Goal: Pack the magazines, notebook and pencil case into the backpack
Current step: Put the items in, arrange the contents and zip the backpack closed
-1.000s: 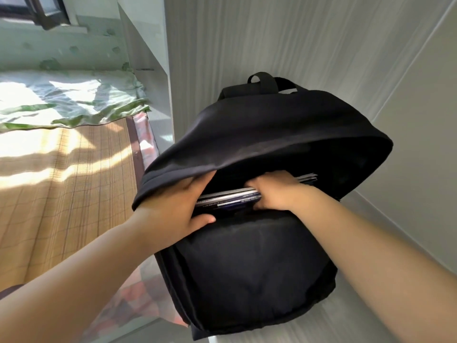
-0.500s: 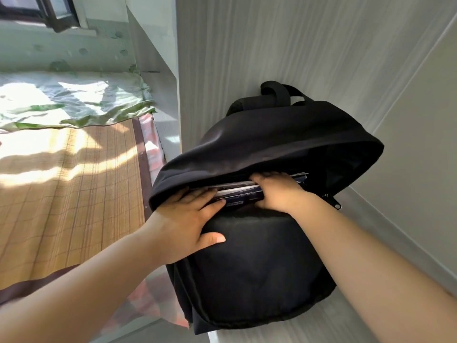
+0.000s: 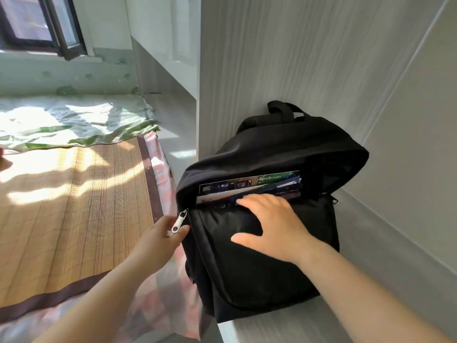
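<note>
A black backpack (image 3: 259,268) stands upright on a pale ledge against the wall, its main compartment unzipped. Magazines (image 3: 249,185) stick up inside the opening, their colourful top edges showing. My right hand (image 3: 274,226) lies flat and spread on the backpack's front panel, fingertips at the opening's lower edge just under the magazines. My left hand (image 3: 160,236) pinches the silver zipper pull (image 3: 179,221) at the left end of the opening. A notebook and a pencil case are not visible.
A bed with a bamboo mat (image 3: 71,206) and a green patterned blanket (image 3: 74,122) lies to the left. Pale wall panels (image 3: 284,70) rise right behind the backpack. The ledge (image 3: 395,256) continues to the right. A window (image 3: 39,23) is at the upper left.
My right hand has come out of the opening and now rests on the front panel. My left hand let go of the flap and took the zipper pull. The magazines sit deeper inside.
</note>
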`<state>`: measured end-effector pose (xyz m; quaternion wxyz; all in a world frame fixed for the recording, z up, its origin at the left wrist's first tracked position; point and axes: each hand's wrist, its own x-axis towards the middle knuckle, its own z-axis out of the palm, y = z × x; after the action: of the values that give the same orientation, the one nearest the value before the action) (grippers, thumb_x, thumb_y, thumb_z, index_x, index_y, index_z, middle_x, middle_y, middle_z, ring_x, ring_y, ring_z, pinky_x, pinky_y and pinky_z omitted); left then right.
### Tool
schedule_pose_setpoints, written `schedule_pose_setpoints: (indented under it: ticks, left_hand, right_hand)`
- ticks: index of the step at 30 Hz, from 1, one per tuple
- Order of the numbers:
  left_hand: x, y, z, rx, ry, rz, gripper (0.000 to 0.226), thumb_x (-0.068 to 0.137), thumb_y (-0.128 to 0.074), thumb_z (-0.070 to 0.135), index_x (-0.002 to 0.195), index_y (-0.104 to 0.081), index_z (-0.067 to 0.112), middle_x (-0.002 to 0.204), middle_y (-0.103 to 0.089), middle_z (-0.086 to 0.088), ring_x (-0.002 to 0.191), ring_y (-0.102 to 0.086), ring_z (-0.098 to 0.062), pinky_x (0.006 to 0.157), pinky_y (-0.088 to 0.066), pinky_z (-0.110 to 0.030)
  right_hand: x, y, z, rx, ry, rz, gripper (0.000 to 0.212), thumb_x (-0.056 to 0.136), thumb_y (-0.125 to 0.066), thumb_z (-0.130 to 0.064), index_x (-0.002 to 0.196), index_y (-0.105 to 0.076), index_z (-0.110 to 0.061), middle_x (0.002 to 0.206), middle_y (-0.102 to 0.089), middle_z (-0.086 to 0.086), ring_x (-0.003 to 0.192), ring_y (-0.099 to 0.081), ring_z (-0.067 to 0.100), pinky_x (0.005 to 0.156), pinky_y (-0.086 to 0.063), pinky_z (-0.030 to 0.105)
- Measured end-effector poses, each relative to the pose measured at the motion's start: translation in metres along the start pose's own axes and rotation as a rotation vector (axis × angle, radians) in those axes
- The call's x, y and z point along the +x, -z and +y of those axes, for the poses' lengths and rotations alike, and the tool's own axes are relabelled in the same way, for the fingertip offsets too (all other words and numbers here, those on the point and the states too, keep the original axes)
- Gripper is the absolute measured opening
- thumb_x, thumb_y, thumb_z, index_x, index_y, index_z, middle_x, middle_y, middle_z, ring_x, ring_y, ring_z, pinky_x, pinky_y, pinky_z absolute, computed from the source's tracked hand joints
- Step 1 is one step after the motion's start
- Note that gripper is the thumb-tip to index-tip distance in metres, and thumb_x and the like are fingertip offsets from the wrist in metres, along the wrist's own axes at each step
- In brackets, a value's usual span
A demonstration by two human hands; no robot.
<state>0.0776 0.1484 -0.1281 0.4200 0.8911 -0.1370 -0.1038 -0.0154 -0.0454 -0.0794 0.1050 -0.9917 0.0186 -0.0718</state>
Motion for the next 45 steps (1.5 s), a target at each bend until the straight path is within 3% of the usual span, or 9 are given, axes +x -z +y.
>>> schedule_pose_setpoints:
  ticks: [4, 8, 17, 22, 26, 31, 34, 42, 45]
  left_hand:
    - [0.000, 0.006, 0.006, 0.227, -0.131, 0.222, 0.029, 0.086, -0.051, 0.042, 0.104, -0.054, 0.020, 0.082, -0.050, 0.011, 0.073, -0.048, -0.011, 0.047, -0.027, -0.019]
    - [-0.003, 0.011, 0.008, 0.224, -0.383, 0.314, 0.030, 0.078, -0.065, 0.034, 0.099, -0.060, 0.014, 0.068, -0.053, 0.010, 0.060, -0.054, -0.015, 0.047, -0.031, -0.019]
    - [0.005, 0.021, 0.010, 0.269, -0.778, 0.316, 0.016, 0.069, -0.063, 0.024, 0.073, -0.075, 0.013, 0.062, -0.072, 0.000, 0.041, -0.061, -0.014, 0.044, -0.046, -0.020]
    - [0.018, 0.044, 0.022, 0.232, -0.898, 0.242, 0.026, 0.072, -0.055, 0.032, 0.067, -0.074, 0.015, 0.061, -0.073, 0.004, 0.064, -0.056, -0.009, 0.043, -0.042, -0.016]
    - [0.025, 0.066, 0.042, 0.359, -1.024, 0.175, 0.006, 0.062, -0.067, 0.018, 0.061, -0.072, 0.015, 0.055, -0.070, 0.005, 0.048, -0.056, -0.007, 0.055, -0.041, -0.015]
    - [0.030, 0.091, 0.054, 0.263, -1.004, 0.112, 0.012, 0.065, -0.065, 0.019, 0.067, -0.074, 0.012, 0.057, -0.070, 0.000, 0.042, -0.059, -0.012, 0.055, -0.043, -0.019]
    - [0.029, 0.093, 0.063, 0.300, -1.058, 0.104, 0.010, 0.064, -0.066, 0.018, 0.066, -0.074, 0.011, 0.055, -0.069, 0.000, 0.040, -0.057, -0.012, 0.053, -0.042, -0.017]
    - [0.040, 0.067, 0.044, -0.193, -0.844, 0.119, 0.030, 0.067, -0.075, 0.001, 0.067, -0.068, 0.030, 0.066, -0.064, 0.034, 0.067, -0.062, 0.000, 0.060, -0.046, -0.006]
    - [0.041, 0.055, 0.026, -0.315, -0.719, 0.149, 0.048, 0.063, -0.079, 0.007, 0.079, -0.051, 0.042, 0.078, -0.065, 0.022, 0.073, -0.061, 0.001, 0.064, -0.047, -0.008]
  right_hand:
    - [-0.023, -0.046, -0.043, -0.173, -0.029, -0.039, 0.097, 0.061, -0.056, -0.069, 0.140, -0.019, -0.027, 0.153, -0.020, 0.004, 0.142, -0.013, 0.025, 0.109, 0.011, 0.049]
    - [-0.025, -0.058, -0.069, -0.326, -0.177, 0.147, 0.085, 0.030, -0.081, -0.051, 0.109, -0.064, -0.023, 0.115, -0.068, 0.007, 0.105, -0.065, 0.027, 0.085, -0.049, 0.054]
    - [-0.023, -0.032, -0.047, -0.328, -0.123, 0.436, 0.027, 0.043, -0.082, -0.013, 0.063, -0.067, -0.022, 0.056, -0.066, -0.006, 0.055, -0.062, 0.016, 0.055, -0.051, 0.023]
    - [-0.001, 0.028, -0.042, -0.522, -0.143, 0.628, 0.016, 0.058, -0.075, -0.005, 0.062, -0.067, -0.017, 0.056, -0.065, -0.001, 0.064, -0.062, 0.025, 0.067, -0.051, 0.032]
    - [0.030, 0.049, -0.066, -0.679, -0.149, 0.693, 0.028, 0.074, -0.043, -0.006, 0.077, -0.069, -0.017, 0.083, -0.071, 0.003, 0.090, -0.066, 0.028, 0.089, -0.050, 0.046]
    - [0.047, 0.024, -0.080, -0.525, 0.150, 0.531, 0.017, 0.069, -0.058, -0.021, 0.082, -0.069, -0.020, 0.087, -0.071, -0.001, 0.080, -0.065, 0.023, 0.080, -0.051, 0.033]
    - [0.055, 0.013, -0.080, -0.313, 0.061, 0.508, 0.026, 0.057, -0.075, -0.041, 0.073, -0.070, -0.021, 0.072, -0.067, -0.001, 0.068, -0.062, 0.022, 0.071, -0.048, 0.029]
    - [0.068, -0.004, -0.089, -0.081, -0.008, 0.689, 0.013, 0.068, -0.062, -0.029, 0.062, -0.068, -0.019, 0.060, -0.062, -0.002, 0.062, -0.058, 0.024, 0.071, -0.026, 0.026]
    - [0.070, -0.005, -0.094, -0.059, -0.017, 0.707, 0.009, 0.067, -0.066, -0.020, 0.059, -0.065, -0.018, 0.060, -0.063, -0.004, 0.063, -0.059, 0.023, 0.071, -0.026, 0.026]
